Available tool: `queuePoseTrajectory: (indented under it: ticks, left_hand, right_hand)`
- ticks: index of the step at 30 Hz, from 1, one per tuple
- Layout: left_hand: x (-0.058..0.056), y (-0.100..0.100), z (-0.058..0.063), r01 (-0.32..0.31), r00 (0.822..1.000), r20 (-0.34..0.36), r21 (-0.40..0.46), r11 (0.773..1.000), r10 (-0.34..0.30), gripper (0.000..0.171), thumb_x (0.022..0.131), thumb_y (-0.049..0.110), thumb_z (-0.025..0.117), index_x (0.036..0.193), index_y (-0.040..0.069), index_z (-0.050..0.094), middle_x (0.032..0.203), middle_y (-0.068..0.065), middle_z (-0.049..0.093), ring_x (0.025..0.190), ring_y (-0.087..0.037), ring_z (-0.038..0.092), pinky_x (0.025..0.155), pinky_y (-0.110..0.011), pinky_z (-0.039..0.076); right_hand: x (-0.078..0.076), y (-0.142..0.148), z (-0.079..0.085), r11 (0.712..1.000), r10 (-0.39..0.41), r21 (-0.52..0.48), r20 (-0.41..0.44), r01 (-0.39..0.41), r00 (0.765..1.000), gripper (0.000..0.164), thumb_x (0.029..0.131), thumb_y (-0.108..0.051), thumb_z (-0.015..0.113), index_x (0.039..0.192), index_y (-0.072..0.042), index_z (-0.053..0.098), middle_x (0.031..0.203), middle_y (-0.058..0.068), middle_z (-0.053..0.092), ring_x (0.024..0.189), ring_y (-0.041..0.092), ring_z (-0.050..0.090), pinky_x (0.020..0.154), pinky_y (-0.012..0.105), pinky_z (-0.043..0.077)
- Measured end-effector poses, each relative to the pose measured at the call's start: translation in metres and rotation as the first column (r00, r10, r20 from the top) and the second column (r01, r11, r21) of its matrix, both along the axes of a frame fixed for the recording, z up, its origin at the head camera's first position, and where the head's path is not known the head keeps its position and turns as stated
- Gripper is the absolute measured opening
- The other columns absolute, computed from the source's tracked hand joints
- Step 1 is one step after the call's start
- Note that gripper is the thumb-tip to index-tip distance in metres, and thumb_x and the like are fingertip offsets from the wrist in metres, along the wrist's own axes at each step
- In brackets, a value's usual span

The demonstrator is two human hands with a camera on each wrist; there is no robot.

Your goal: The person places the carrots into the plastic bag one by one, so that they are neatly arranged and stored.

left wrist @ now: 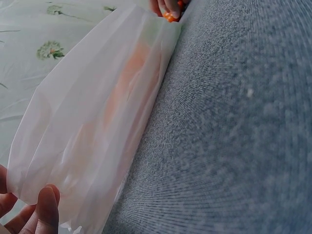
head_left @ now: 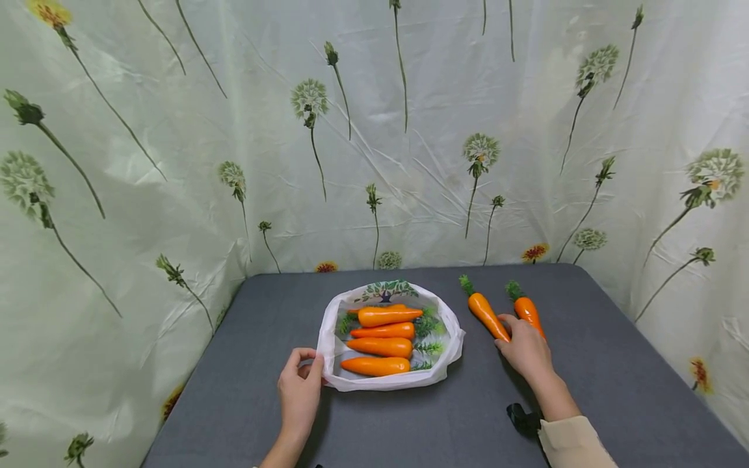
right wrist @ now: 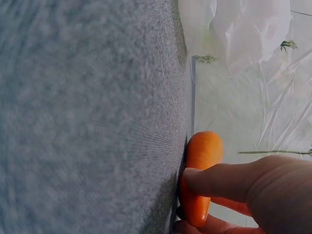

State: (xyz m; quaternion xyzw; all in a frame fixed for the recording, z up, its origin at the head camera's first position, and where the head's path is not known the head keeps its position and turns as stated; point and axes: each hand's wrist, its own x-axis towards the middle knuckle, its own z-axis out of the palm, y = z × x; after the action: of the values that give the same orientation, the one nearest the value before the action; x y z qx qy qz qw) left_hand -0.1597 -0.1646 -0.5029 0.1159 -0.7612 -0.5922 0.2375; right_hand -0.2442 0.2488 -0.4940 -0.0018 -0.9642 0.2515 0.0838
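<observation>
A white plastic bag stands with its mouth spread wide, a leafy tree print on its inner back wall. Several orange carrots with green tops lie inside. At the bag's left rim, my left hand pinches the plastic between thumb and fingers; the left wrist view shows the thumb against the bag's side. To the right of the bag, my right hand grips a carrot near its narrow end, the carrot still lying along the table. Another carrot lies just beyond that hand, its lower part partly hidden.
The dark grey table runs back to a pale curtain printed with dandelions, which also hangs at both sides. A small black object sits by the right wrist, beside a cream sleeve.
</observation>
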Motion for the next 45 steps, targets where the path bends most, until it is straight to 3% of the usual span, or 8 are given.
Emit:
queuePoseTrajectory:
  ticks: [6, 16, 29, 34, 45]
  left_hand:
    - [0.0004, -0.0013, -0.0020, 0.001, 1.000, -0.007, 0.011, 1.000, -0.001, 0.008, 0.095, 0.011, 0.070, 0.097, 0.006, 0.064, 0.088, -0.016, 0.065, 0.058, -0.025, 0.063, 0.051, -0.025, 0.050]
    - [0.0004, -0.0025, -0.0026, -0.012, 1.000, 0.002, 0.001, 1.000, 0.012, 0.006, 0.094, 0.008, 0.069, 0.096, 0.006, 0.064, 0.078, -0.014, 0.064, 0.057, -0.027, 0.062, 0.051, -0.025, 0.050]
    - [0.0002, -0.0019, 0.0014, -0.004, 1.000, -0.010, 0.000, 1.000, 0.004, 0.006, 0.095, 0.009, 0.070, 0.097, 0.006, 0.065, 0.088, -0.016, 0.065, 0.059, -0.027, 0.063, 0.053, -0.025, 0.053]
    - [0.0010, -0.0016, 0.0034, -0.005, 1.000, -0.007, -0.005, 1.000, 0.005, 0.008, 0.095, 0.010, 0.070, 0.099, 0.006, 0.065, 0.092, -0.014, 0.066, 0.058, -0.021, 0.062, 0.053, -0.025, 0.053]
    - [0.0009, -0.0014, 0.0045, -0.010, 1.000, 0.027, -0.022, 1.000, 0.011, 0.006, 0.095, 0.011, 0.068, 0.098, 0.009, 0.064, 0.072, -0.010, 0.064, 0.060, -0.034, 0.063, 0.052, -0.027, 0.049]
  right_hand:
    - [-0.0025, 0.0001, -0.0025, 1.000, 0.006, -0.007, -0.004, -0.006, 1.000, 0.055, 0.082, -0.009, 0.081, 0.132, 0.002, 0.061, 0.104, 0.023, 0.068, 0.086, 0.036, 0.064, 0.072, 0.056, 0.051]
    - [-0.0020, 0.0001, -0.0030, 1.000, -0.001, -0.024, -0.022, 0.000, 1.000, 0.053, 0.081, -0.013, 0.083, 0.129, -0.001, 0.063, 0.099, 0.018, 0.068, 0.078, 0.031, 0.060, 0.068, 0.048, 0.048]
    - [0.0006, 0.0028, 0.0008, 0.999, -0.029, -0.022, -0.007, 0.029, 1.000, 0.048, 0.078, -0.011, 0.086, 0.122, -0.001, 0.068, 0.095, 0.018, 0.071, 0.081, 0.034, 0.063, 0.072, 0.054, 0.048]
    - [0.0011, 0.0050, -0.0001, 0.999, -0.021, -0.024, -0.024, 0.020, 0.999, 0.049, 0.077, -0.012, 0.087, 0.121, -0.001, 0.068, 0.091, 0.014, 0.072, 0.079, 0.033, 0.064, 0.070, 0.053, 0.048]
    - [0.0023, 0.0069, 0.0002, 0.998, -0.018, -0.053, -0.016, 0.017, 1.000, 0.051, 0.077, -0.013, 0.088, 0.123, -0.002, 0.069, 0.091, 0.010, 0.072, 0.075, 0.028, 0.063, 0.066, 0.047, 0.047]
